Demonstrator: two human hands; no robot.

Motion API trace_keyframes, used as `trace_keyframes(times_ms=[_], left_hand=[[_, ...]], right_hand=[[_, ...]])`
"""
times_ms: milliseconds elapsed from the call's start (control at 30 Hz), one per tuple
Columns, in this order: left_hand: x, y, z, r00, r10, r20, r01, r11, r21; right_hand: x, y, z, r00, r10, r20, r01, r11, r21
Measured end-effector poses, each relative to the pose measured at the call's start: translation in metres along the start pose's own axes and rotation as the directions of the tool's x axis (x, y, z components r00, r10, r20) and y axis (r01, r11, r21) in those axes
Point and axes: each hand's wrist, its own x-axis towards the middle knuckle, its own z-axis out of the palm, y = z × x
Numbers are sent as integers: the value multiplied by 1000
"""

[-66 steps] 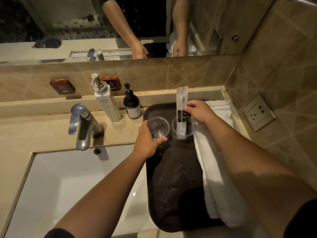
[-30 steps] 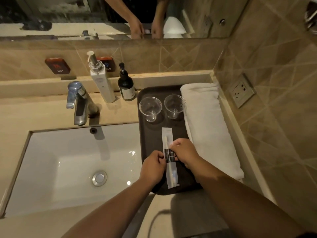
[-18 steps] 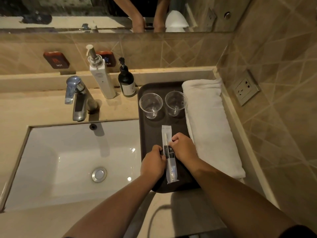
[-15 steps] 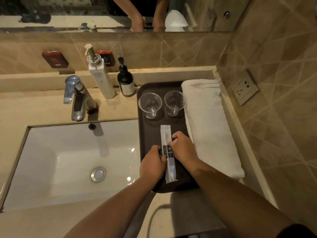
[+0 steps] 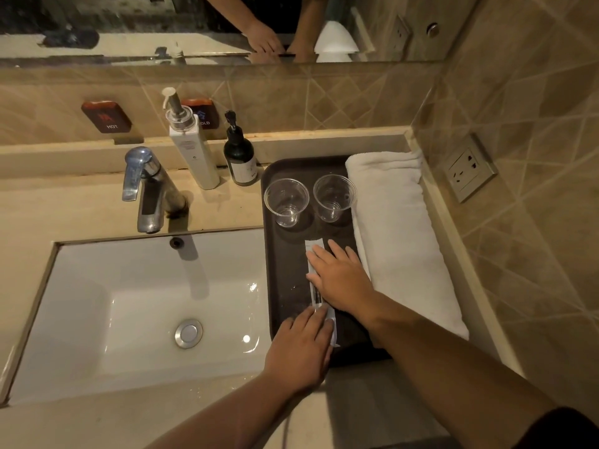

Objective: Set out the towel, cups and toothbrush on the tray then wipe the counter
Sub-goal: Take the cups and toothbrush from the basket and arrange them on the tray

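Note:
A dark tray lies on the counter right of the sink. Two clear plastic cups, one on the left and one on the right, stand upright at its far end. A folded white towel runs along the tray's right side. The wrapped toothbrush lies lengthwise on the tray's middle. My right hand rests flat on its far half, fingers spread. My left hand lies flat on its near end. Most of the packet is hidden under both palms.
A white sink basin with a chrome faucet takes up the left. A white pump bottle and a dark pump bottle stand behind the tray. A wall socket sits right, and a mirror above.
Both hands have gone from pinching the toothbrush packet's middle to lying flat on it, the right one sliding toward the cups and the left one back to its near end.

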Motion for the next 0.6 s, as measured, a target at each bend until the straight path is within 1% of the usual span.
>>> trace_keyframes(times_ms=[200, 300, 400, 500, 600], left_hand=[[-1, 0, -1, 1000, 14, -1, -14, 1000, 23], [0, 1, -3, 999, 16, 28, -16, 1000, 19], [0, -1, -4, 999, 13, 39, -12, 1000, -10], [-2, -2, -5, 998, 6, 61, -4, 999, -46], [-2, -6, -13, 998, 5, 59, 1, 996, -92]], right_hand=[[21, 6, 0, 999, 33, 29, -33, 999, 5], [25, 7, -1, 999, 38, 33, -39, 999, 27], [21, 7, -5, 997, 75, -28, -72, 992, 100], [11, 5, -14, 992, 86, -87, -68, 978, 195], [-2, 6, -27, 991, 108, -85, -83, 962, 259]])
